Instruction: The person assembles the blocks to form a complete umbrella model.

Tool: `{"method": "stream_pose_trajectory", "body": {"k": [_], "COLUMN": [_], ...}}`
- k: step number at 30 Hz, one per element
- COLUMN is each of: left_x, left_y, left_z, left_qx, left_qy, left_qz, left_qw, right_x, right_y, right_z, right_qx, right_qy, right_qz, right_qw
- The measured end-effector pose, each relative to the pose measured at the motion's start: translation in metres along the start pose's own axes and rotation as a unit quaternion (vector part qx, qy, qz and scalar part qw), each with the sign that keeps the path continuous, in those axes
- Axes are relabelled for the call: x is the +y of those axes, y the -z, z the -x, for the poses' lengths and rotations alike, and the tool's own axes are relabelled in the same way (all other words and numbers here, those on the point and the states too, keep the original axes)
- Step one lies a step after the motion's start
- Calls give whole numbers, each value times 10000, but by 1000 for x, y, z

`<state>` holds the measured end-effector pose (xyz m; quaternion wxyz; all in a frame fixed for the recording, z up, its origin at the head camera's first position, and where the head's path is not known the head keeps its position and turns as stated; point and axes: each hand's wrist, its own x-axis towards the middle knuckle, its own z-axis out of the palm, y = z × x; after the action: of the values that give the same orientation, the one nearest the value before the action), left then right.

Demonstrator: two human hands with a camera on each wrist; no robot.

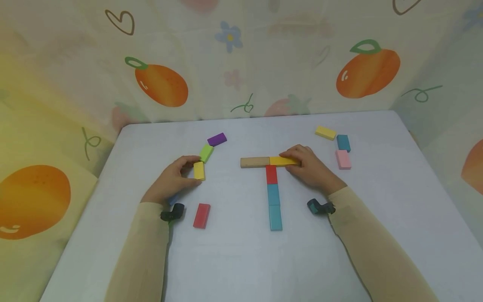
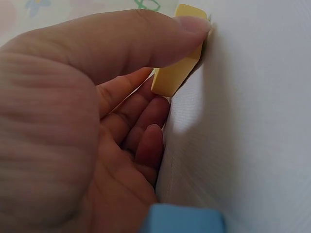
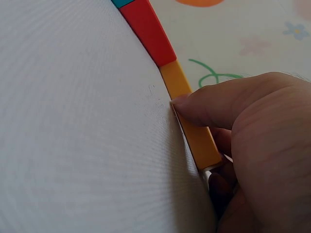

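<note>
The T [image 1: 272,180] seems laid, its orange block [image 1: 281,161] pinched by the right hand [image 1: 310,167] beside the tan block [image 1: 255,162], while a yellow block [image 1: 199,171] is gripped by the left hand [image 1: 167,180] at the green block [image 1: 206,153], the loose red block [image 1: 201,216] apparently left unjoined.

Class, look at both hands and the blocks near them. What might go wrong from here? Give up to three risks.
1. The right hand pinches the yellow-orange block, which meets the wooden block; a slight push could knock that row crooked.
2. The left hand pinches a yellow block right by the green block, so it might nudge that one.
3. A blue block lies near the left wrist and could get swept aside.
</note>
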<state>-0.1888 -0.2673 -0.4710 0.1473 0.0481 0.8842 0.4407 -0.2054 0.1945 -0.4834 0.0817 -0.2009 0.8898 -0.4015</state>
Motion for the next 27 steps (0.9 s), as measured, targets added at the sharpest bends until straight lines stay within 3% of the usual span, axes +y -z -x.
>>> {"method": "stream_pose_trajectory", "body": {"k": [12, 23, 27], "left_x": [-1, 8, 17], "left_y": [2, 5, 4], "left_z": [2, 1, -1], "left_qx": [81, 43, 92], "left_qy": [61, -446, -442], "left_qz": [52, 105, 95], "left_qw": [9999, 9989, 9989], "right_x": [1, 0, 1], "right_y": [-1, 0, 0], "right_z": [0, 0, 0], "right_qx": [-38, -41, -34], "right_qy": [-83, -33, -24], "right_qz": [14, 0, -3], "right_qw": [10000, 10000, 10000]}}
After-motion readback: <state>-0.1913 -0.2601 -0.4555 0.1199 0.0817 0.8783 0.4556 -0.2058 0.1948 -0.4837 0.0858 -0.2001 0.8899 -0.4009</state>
